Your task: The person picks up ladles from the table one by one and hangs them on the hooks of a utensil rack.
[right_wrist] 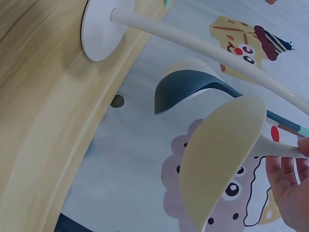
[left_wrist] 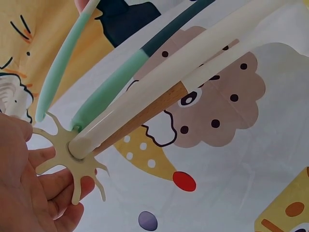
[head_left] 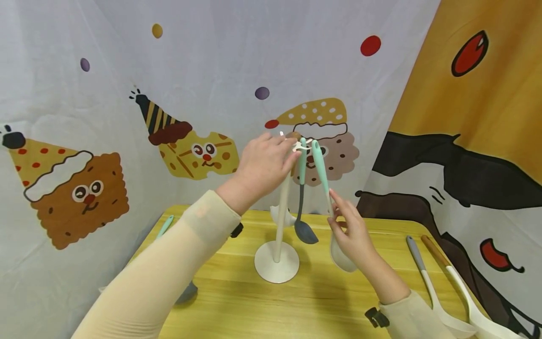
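Observation:
A white utensil stand (head_left: 281,226) rises from a round base, topped by a ring of curved hooks (left_wrist: 63,150). My left hand (head_left: 267,162) holds that hook ring, its fingers curled among the hooks. With thumb and fingers, my right hand (head_left: 351,230) pinches the pale shaft of a cream ladle (right_wrist: 222,145). This ladle's mint handle (head_left: 319,162) points up, its tip right at a hook beside my left thumb. From another hook hangs a dark grey ladle (head_left: 306,231) with a mint handle. Behind the pole hangs a white utensil with a wooden handle (left_wrist: 154,106).
On the right of the wooden table (head_left: 237,301) lie a white utensil with a grey handle (head_left: 415,252) and another with a brown handle (head_left: 436,249). At the left, a mint handle (head_left: 165,227) and a grey utensil head (head_left: 187,293) show around my sleeve. A printed cloth hangs behind.

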Demonstrator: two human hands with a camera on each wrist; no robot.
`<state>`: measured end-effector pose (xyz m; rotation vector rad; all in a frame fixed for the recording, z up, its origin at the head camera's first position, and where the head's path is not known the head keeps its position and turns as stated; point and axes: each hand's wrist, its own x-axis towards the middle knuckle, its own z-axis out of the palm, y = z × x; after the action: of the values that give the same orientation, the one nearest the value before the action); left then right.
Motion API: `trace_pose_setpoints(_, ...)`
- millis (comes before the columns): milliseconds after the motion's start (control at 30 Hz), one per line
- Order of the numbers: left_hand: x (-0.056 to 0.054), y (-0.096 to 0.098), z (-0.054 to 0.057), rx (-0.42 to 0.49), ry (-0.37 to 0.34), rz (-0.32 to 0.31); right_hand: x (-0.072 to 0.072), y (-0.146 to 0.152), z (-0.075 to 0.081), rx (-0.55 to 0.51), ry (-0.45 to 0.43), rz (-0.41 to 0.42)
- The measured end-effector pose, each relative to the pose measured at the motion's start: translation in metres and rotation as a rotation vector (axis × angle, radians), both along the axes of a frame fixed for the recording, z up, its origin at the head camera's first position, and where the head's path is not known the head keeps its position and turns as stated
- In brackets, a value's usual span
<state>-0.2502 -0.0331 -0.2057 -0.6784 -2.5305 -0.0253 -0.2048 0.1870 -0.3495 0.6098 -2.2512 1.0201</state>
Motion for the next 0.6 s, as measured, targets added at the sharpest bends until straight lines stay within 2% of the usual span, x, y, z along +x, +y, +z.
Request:
trace_pose_setpoints(100,-0.001,0.001,-0.001,-0.001,0.015,-0.004,0.008,-0.005,0.009,-0.003,0.0,0.01)
trace_pose_setpoints(333,-0.001,0.0,-0.003,-0.004,0.035,-0.009,-0.014,0.005,-0.018,-0.011,-0.013,0.014)
trace_pose_setpoints(433,-0.001,0.0,-0.004,-0.004,0.037,-0.009,-0.012,0.002,-0.015,-0.012,-0.022,0.025)
trace_pose_setpoints(600,-0.002,-0.001,-0.004,0.001,0.043,-0.011,0.001,-0.01,0.001,-0.015,-0.016,0.041)
